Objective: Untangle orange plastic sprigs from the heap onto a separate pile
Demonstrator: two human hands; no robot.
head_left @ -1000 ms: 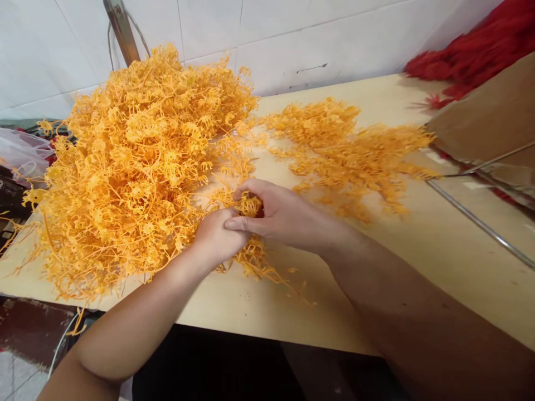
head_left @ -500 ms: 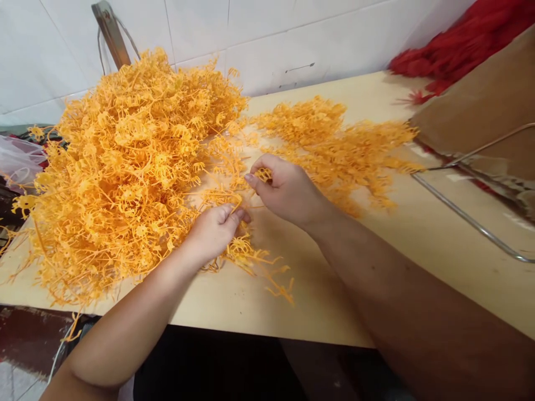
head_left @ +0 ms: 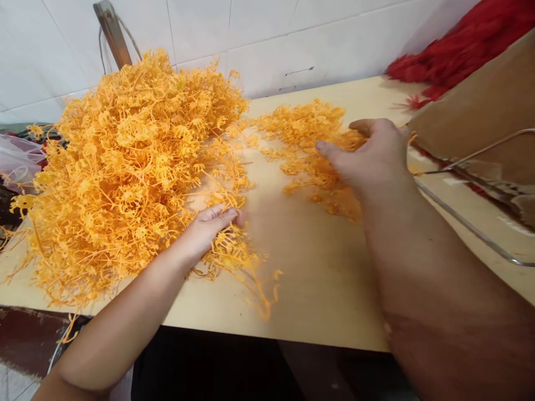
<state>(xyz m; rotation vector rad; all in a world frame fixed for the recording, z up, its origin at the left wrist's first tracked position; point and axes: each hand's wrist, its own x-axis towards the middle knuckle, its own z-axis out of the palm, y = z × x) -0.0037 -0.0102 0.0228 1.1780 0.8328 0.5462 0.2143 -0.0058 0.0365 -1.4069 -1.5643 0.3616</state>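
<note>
A large heap of orange plastic flower sprigs [head_left: 137, 161] covers the left of the table. At its right edge, my left hand [head_left: 217, 218] is closed with thumb and fingers pinched on an orange plastic sprig [head_left: 238, 250], whose stems trail toward the table's front. My right hand [head_left: 371, 150] is over the smaller orange pile [head_left: 309, 122] on the right, thumb and fingers spread apart. Its fingers partly cover that pile, and nothing is visibly gripped in it.
At the back right lie red plastic pieces [head_left: 460, 55] beside a brown cardboard box [head_left: 480, 106]. A bent metal rod [head_left: 472, 223] rests on the table [head_left: 309, 278] near the box. Behind stands a white tiled wall [head_left: 267, 33] with a metal bracket [head_left: 112, 33] against it.
My right hand has moved right, from beside my left hand to the smaller pile, and its fingers have opened. My left hand has shifted slightly left, still pinching the sprig.
</note>
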